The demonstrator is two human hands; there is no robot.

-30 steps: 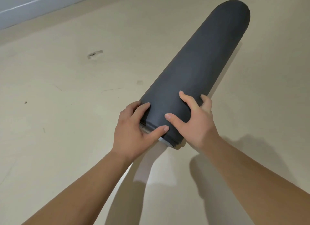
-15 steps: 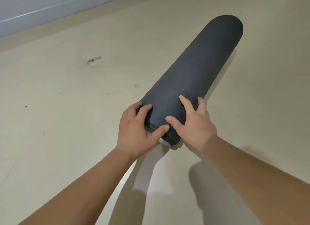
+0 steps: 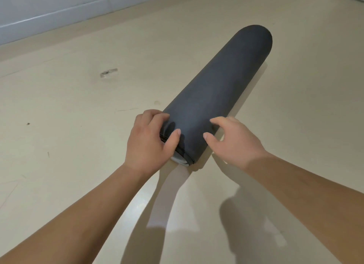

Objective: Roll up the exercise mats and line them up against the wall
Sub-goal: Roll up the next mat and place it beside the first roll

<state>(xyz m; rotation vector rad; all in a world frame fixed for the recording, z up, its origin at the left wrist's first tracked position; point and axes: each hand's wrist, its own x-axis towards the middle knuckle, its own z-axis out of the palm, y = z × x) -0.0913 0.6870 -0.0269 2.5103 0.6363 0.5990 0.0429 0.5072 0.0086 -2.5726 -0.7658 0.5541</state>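
Bare left hand [image 3: 147, 145], bare right hand [image 3: 236, 143], forearms [image 3: 98, 200] uncovered.

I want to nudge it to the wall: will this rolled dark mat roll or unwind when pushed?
Probably rolls easily sideways: the rolled mat is a smooth cylinder lying on the floor. It may loosen: no strap shows, and the left hand grips its layered end.

Scuffed beige floor [image 3: 78, 126] meets a pale grey-blue wall [image 3: 39, 5].
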